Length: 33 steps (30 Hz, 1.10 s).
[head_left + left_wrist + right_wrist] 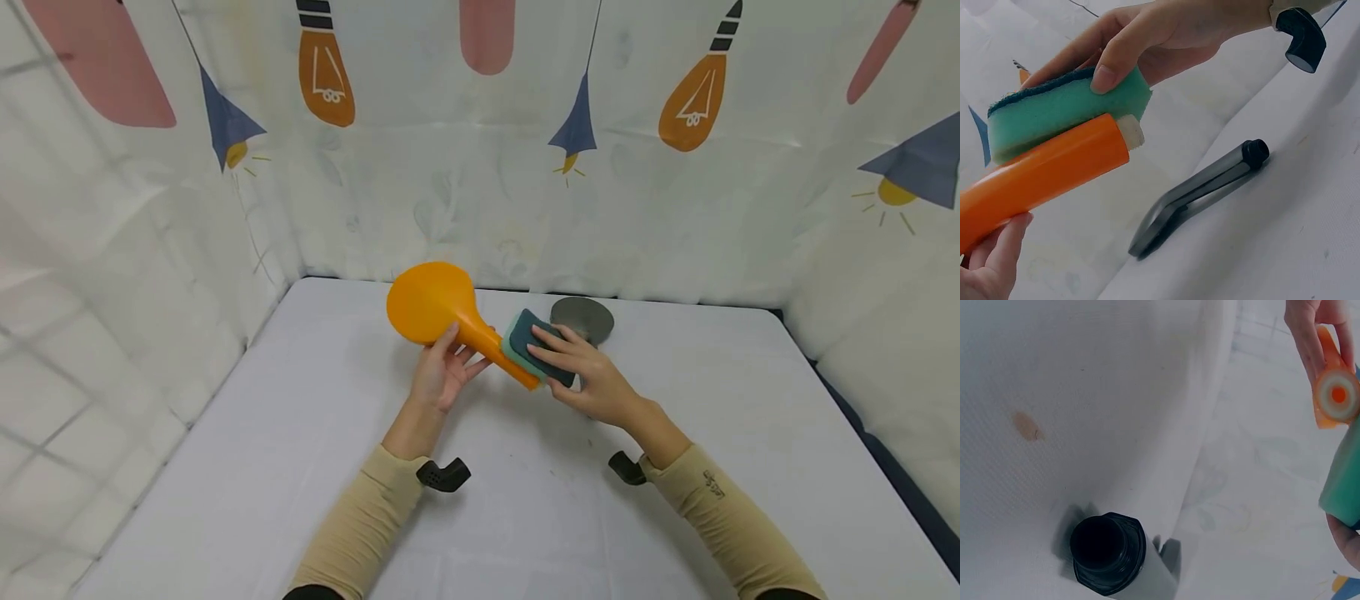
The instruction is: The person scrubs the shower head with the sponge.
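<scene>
Clasping orange round-headed plastic implement [438, 298] in left hand [442, 379]; pinching rectangular blue-green foam sponge [522, 333] in right hand [596, 387] against four-o'clock handle [482, 335], near grey round-headed tool [582, 317] at two o'clock.

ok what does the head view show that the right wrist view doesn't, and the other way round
Only the head view: the grey tool's broad round end, the tan sleeves and orange bulb prints.

Only the right wrist view: the grey tool's black hollow end and the orange tool's pale-ringed tip.

Both: the left hand holding the orange tool, and the right hand holding the sponge.
</scene>
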{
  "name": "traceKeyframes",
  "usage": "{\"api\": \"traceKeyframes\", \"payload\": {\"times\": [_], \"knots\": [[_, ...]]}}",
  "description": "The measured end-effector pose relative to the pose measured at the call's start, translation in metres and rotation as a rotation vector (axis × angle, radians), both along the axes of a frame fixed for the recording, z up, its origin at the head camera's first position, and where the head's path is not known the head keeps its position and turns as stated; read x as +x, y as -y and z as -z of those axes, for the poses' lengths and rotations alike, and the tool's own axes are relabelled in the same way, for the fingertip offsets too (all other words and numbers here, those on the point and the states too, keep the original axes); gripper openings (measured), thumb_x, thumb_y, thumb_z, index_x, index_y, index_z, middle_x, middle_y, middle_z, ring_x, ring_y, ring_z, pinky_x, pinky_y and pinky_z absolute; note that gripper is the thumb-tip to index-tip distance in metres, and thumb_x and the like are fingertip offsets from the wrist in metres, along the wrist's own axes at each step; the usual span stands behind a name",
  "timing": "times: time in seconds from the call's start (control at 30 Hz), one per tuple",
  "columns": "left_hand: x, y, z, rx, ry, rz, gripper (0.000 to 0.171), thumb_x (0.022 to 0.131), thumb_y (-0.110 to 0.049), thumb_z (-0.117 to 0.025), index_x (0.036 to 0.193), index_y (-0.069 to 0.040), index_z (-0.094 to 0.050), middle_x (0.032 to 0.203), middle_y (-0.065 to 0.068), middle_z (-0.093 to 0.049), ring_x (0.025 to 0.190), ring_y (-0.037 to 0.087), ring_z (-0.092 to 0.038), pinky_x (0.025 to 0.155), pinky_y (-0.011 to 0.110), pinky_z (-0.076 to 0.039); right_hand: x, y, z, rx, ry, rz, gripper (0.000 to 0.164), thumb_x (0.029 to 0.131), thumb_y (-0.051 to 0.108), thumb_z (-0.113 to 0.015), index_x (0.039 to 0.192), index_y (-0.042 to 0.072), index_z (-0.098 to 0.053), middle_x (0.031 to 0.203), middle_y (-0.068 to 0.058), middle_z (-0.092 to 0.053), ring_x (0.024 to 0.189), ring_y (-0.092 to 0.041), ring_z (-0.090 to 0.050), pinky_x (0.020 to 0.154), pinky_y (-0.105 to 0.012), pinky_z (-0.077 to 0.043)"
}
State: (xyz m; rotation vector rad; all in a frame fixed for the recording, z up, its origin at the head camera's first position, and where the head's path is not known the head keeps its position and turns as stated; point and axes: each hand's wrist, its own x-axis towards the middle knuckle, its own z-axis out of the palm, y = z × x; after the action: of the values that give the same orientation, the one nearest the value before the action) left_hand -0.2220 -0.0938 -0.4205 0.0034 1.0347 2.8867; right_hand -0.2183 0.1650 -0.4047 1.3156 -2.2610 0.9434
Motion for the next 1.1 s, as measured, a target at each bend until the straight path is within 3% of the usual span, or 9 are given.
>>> {"api": "traceKeyframes", "payload": {"times": [0.3, 0.5, 0.63, 0.9, 1.1], "knots": [[0.001, -0.005, 0.002, -0.069, -0.020, -0.035, 0.039, 0.109, -0.016, -0.052, 0.146, -0.015, -0.042, 0.133, 0.011, -0.050, 0.108, 0.027, -0.067, 0.087, 0.051, -0.056, -0.004, 0.014, -0.001, 0.079, -0.074, -0.013, 0.060, 0.086, 0.000, -0.075, 0.143, 0.011, -0.061, 0.154, -0.014, -0.048, 0.143, -0.047, -0.038, 0.109, -0.064, -0.036], [0.002, -0.009, 0.001, -0.120, 0.027, -0.048, 0.035, 0.109, -0.015, -0.051, 0.143, -0.012, -0.044, 0.127, 0.009, -0.051, 0.099, 0.021, -0.065, 0.085, 0.045, -0.059, -0.006, 0.033, -0.003, 0.108, -0.162, 0.000, 0.060, 0.084, -0.001, -0.079, 0.141, 0.007, -0.062, 0.152, -0.018, -0.050, 0.139, -0.052, -0.039, 0.107, -0.066, -0.037], [0.000, -0.003, -0.004, -0.094, 0.050, -0.074, 0.039, 0.110, -0.018, -0.051, 0.147, -0.013, -0.039, 0.131, 0.009, -0.049, 0.105, 0.024, -0.064, 0.086, 0.043, -0.059, -0.003, 0.034, -0.002, 0.150, -0.197, -0.003, 0.062, 0.081, -0.002, -0.082, 0.139, 0.007, -0.064, 0.151, -0.017, -0.051, 0.136, -0.053, -0.042, 0.102, -0.066, -0.043], [-0.002, 0.010, -0.014, -0.048, 0.044, -0.130, 0.046, 0.109, -0.023, -0.053, 0.152, -0.018, -0.037, 0.138, 0.011, -0.047, 0.122, 0.034, -0.056, 0.101, 0.059, -0.045, 0.001, 0.019, 0.003, 0.185, -0.154, -0.044, 0.058, 0.081, 0.000, -0.082, 0.136, 0.008, -0.067, 0.149, -0.017, -0.053, 0.139, -0.053, -0.040, 0.105, -0.066, -0.039], [0.001, 0.001, -0.012, -0.091, 0.048, -0.097, 0.045, 0.110, -0.021, -0.051, 0.152, -0.015, -0.036, 0.136, 0.009, -0.047, 0.114, 0.028, -0.060, 0.099, 0.054, -0.051, -0.007, 0.032, 0.000, 0.127, -0.195, -0.032, 0.060, 0.082, -0.002, -0.082, 0.139, 0.006, -0.064, 0.150, -0.019, -0.051, 0.137, -0.053, -0.042, 0.105, -0.065, -0.040]]}}
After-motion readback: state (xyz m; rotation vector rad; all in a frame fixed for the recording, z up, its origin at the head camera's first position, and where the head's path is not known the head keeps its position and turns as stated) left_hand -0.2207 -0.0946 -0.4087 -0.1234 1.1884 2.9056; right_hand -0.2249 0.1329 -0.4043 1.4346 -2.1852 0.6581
